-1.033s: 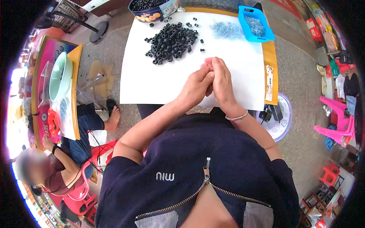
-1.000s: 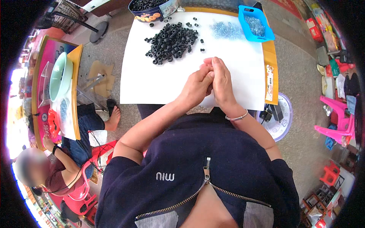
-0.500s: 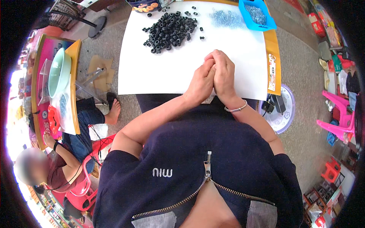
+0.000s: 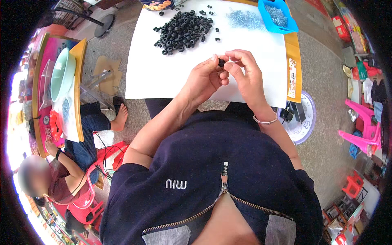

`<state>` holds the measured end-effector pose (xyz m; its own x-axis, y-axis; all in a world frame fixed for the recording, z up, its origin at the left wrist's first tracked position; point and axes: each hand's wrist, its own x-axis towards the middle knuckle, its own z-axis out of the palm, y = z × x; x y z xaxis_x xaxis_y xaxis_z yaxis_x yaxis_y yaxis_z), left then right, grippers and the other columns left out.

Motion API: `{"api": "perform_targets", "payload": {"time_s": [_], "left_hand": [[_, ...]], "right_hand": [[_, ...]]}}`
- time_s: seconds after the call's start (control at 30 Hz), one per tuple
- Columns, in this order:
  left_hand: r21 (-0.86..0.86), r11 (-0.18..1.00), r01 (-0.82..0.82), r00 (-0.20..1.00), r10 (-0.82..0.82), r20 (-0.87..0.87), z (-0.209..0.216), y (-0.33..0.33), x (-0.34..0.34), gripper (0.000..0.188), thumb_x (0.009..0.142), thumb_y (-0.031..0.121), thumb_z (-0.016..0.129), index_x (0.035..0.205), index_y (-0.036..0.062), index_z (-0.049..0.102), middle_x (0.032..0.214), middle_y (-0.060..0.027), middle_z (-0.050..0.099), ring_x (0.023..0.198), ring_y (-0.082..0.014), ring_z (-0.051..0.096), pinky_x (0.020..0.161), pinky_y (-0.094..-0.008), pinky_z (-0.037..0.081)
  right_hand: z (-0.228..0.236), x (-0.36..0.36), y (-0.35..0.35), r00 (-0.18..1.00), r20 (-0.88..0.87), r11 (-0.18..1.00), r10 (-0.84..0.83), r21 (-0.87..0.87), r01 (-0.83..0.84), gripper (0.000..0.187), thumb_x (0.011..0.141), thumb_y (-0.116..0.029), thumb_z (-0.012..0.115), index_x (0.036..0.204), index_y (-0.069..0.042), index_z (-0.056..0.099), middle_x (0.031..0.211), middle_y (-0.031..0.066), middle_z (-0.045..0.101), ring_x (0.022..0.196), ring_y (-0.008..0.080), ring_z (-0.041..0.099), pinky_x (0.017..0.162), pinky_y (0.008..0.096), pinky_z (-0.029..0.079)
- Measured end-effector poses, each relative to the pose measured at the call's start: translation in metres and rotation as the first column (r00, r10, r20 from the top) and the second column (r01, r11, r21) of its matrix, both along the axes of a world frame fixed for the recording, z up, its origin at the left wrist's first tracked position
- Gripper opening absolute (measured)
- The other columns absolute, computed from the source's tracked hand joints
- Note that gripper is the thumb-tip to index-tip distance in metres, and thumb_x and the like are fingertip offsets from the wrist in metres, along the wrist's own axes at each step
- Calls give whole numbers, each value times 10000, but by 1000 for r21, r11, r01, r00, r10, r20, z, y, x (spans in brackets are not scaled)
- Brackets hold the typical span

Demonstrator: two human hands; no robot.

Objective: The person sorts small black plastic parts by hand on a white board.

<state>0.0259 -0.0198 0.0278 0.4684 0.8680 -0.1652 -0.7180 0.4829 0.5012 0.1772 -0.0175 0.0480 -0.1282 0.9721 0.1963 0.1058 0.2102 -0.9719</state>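
White tabletop point(image 4: 163, 77); black part point(image 4: 221, 63) between left hand point(image 4: 203, 78), right hand point(image 4: 250, 79), both pinching it.

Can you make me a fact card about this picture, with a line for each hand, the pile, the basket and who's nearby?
Left hand: holding a small black piece
Right hand: fingertips at that piece; grip unclear
Pile: black pieces on a white sheet
Blue basket: sheet's far right corner, holding tiny bluish bits
Nearby: another person, at left
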Motion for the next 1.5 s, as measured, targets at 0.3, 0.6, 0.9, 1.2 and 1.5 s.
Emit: {"api": "perform_targets", "payload": {"time_s": [0.3,0.6,0.9,1.2,1.5], "left_hand": [[3,1000,-22,1000,22,-6,-8,2,-1,344,966,332,450,1104,41,574,1011,-55,615,908,-139,567,870,-328,436],[41,999,-15,1000,15,-8,0,-3,0,324,953,289,487,1122,24,567,1043,-65,608,956,-145,563,908,-331,430],[15,998,-60,981,62,-182,17,-4,1,291,958,198,479,1140,-21,540,1053,-88,598,951,-160,588,878,-329,477],[8,998,-68,991,68,-118,21,-4,0,269,961,131,461,1156,-45,515,1018,-108,598,912,-161,592,873,-327,490],[-7,998,-56,996,56,-66,10,-3,-6,250,944,139,504,1133,-19,545,935,-96,615,834,-167,608,806,-310,524]], "right_hand": [[5,-9,1,930,325,903,-170,429,16,298,701,-67,678,991,-59,613,1045,97,538,987,280,491,841,368,428],[7,-10,1,895,372,849,-246,528,14,244,682,-29,654,922,-62,631,996,88,546,935,271,499,822,380,419],[6,-7,2,906,341,851,-251,524,39,204,715,-20,630,911,-71,657,923,58,562,892,250,497,777,357,432],[8,-4,1,961,225,920,-159,386,62,194,762,0,616,942,-56,663,903,63,591,860,218,539,757,318,458],[13,-1,-2,916,-399,980,-48,-197,-35,186,847,7,599,1030,28,625,942,56,624,868,102,578,782,224,476]]}}
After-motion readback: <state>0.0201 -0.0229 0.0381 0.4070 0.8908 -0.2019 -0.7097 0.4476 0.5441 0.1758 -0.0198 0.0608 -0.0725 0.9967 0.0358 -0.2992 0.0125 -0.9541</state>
